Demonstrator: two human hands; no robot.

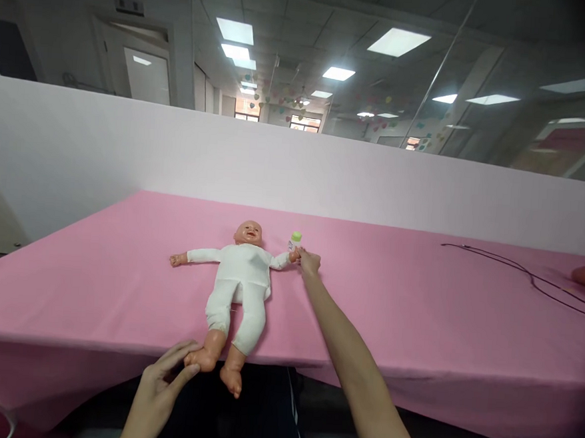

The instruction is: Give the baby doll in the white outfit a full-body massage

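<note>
Left hand [157,393] open against doll's foot [203,358]; right hand [310,263] at doll's fist [294,255], grip unclear.

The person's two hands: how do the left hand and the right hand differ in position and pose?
The left hand sits low, close to the camera, at the doll's foot; the right hand reaches far out over the pink tablecloth to the doll's hand. The left hand's fingers are spread; the right hand's are gathered. Both are bare and both are at the doll.
</note>
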